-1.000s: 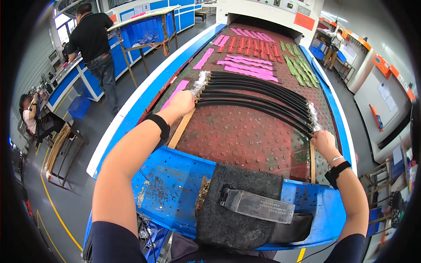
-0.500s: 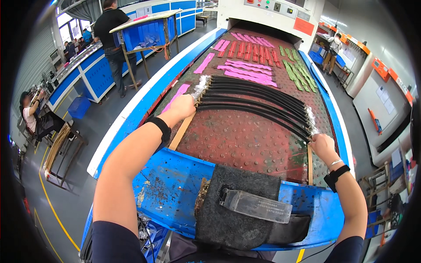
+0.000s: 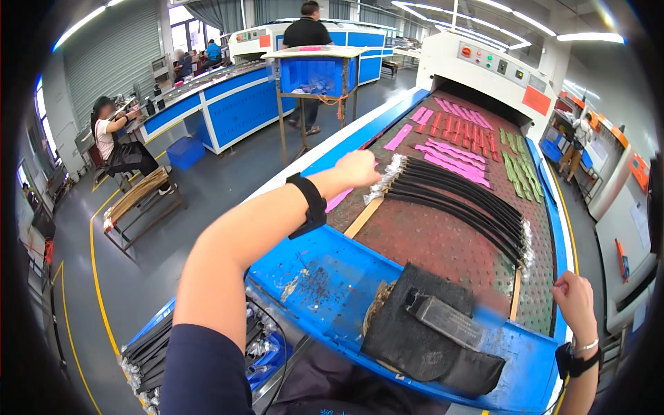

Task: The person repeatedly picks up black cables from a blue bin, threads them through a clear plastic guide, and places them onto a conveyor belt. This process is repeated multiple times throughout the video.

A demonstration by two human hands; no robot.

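A row of long black tubes or cords, clear plastic wrapped round their ends, lies side by side across the belt. Their ends rest near two wooden strips, a left one and a right one. My left hand is just beside the left wrapped ends, fingers curled under; whatever they hold, if anything, is hidden. My right hand is off to the right of the row, apart from the cords, fingers closed and nothing visible in them.
Pink strips, red strips and green strips lie farther up the belt toward a white machine. On the blue front ledge are a black cloth and a clear plastic box. More wrapped cords lie lower left.
My right hand has left the right cord ends and moved right and nearer. My left hand stays by the left ends, its grip there no longer plain. The view has swung left.
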